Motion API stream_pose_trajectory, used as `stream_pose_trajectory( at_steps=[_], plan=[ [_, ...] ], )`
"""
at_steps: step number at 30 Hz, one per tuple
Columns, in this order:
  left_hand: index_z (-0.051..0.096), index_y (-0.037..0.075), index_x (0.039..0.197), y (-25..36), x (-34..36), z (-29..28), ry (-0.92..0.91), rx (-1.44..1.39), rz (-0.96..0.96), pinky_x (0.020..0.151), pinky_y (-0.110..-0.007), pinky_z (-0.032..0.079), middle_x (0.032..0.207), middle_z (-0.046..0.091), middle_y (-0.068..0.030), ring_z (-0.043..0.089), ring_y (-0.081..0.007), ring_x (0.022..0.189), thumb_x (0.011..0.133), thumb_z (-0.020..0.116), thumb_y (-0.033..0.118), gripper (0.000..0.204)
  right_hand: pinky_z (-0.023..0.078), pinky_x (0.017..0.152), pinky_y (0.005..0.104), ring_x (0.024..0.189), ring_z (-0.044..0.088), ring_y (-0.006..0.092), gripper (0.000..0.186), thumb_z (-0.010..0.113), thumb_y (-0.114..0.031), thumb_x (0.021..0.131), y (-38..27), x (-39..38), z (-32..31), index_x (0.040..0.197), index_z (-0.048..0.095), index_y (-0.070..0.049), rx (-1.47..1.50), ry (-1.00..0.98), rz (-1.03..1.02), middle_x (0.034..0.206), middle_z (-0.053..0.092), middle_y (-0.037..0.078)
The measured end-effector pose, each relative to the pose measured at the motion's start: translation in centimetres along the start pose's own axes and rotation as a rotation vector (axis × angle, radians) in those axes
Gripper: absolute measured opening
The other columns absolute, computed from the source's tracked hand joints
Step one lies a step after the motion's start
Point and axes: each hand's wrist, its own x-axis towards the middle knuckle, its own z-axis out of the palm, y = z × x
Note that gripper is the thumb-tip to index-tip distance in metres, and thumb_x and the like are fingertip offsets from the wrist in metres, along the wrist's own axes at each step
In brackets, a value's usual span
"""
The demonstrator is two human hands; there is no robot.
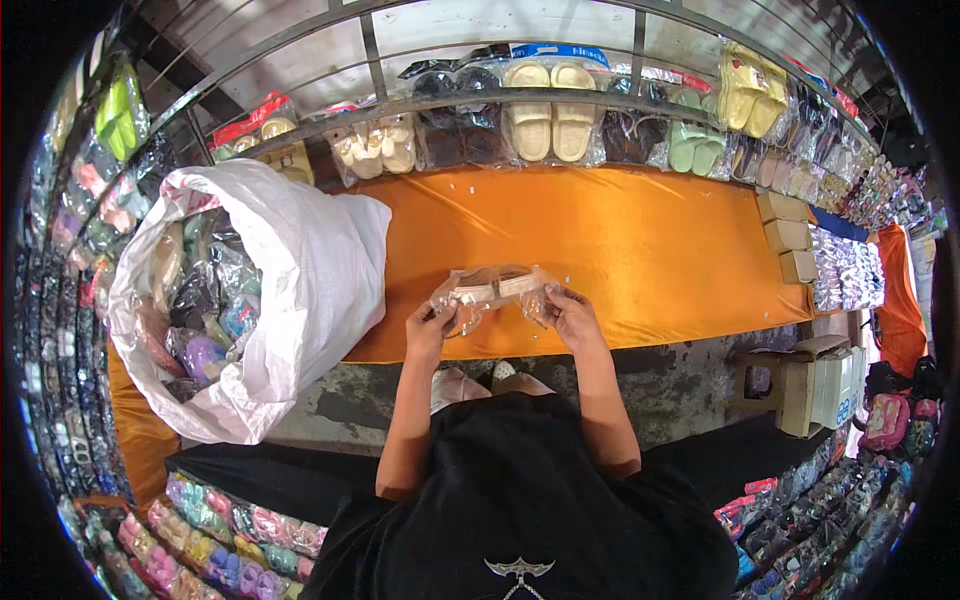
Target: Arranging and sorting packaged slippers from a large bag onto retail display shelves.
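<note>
Head cam: we've got both hands mid-frame on one clear pkg [498,289], pale beige straps inside. Looks like a pair of sandals; exact type hard to tell thru the plastic glare. L hand [434,320] grips its L end, thumb + fingers pinched on the plastic; R hand [571,314] does the same at the R end. Pkg is btwn the hands, over the near part of the orange cloth [620,240]; we can't tell if it touches. Few tiny white bits lie on the cloth.

To our L: big white sack [330,250], mouth open, full of bagged footwear, incl. a purple item [203,357]. Along cloth's far edge: row of bagged pairs by a metal railing [372,50], w/ cream slippers [551,110] near centre, mint pair [695,135] and yellow pair [752,92] farther R. R end of cloth: small cardboard boxes [787,236] in a row. Brown carton [797,395] lower R, well apart from R hand. Dark stained floor [680,385] shows btwn us and the cloth. Lower L corner: rows of colorful bagged shoes [157,565]. We're in a black shirt [520,470].
</note>
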Motion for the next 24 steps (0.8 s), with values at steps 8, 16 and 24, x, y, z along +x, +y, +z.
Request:
stream_pose_trajectory(
  at_steps=[8, 16, 24],
  plan=[
    [0.065, -0.002, 0.103, 1.0, 0.1, -0.7, -0.129, 0.007, -0.041, 0.063, -0.024, 0.050, 0.093, 0.066, -0.0048, 0.062, -0.0119, 0.075, 0.084, 0.072, 0.001, 0.021, 0.053, 0.077, 0.0292, 0.088, 0.064, 0.0165, 0.027, 0.070, -0.004, 0.085, -0.6, 0.4, -1.6, 0.110, 0.062, 0.002, -0.059, -0.147, 0.019, 0.098, 0.067, 0.007],
    [0.063, -0.001, 0.111, 2.1, -0.8, -1.6, -0.202, -0.006, -0.085, 0.075, -0.030, 0.057, 0.102, 0.067, -0.0090, 0.066, -0.0171, 0.091, 0.083, 0.068, -0.008, 0.029, 0.051, 0.079, 0.0275, 0.095, 0.065, 0.0176, 0.034, 0.069, 0.003, 0.083, -1.9, 0.4, -2.1, 0.116, 0.060, 0.004, -0.275, -0.175, 0.052, 0.102, 0.066, 0.008],
    [0.058, -0.005, 0.120, 2.0, -0.7, -2.2, -0.279, -0.056, -0.087, 0.083, -0.031, 0.056, 0.110, 0.066, -0.0115, 0.065, -0.0186, 0.096, 0.082, 0.065, -0.012, 0.039, 0.052, 0.080, 0.0267, 0.095, 0.063, 0.0166, 0.037, 0.067, 0.008, 0.082, -2.7, 0.8, -2.6, 0.117, 0.060, 0.004, -0.295, -0.343, 0.039, 0.105, 0.064, 0.008]
  ],
)
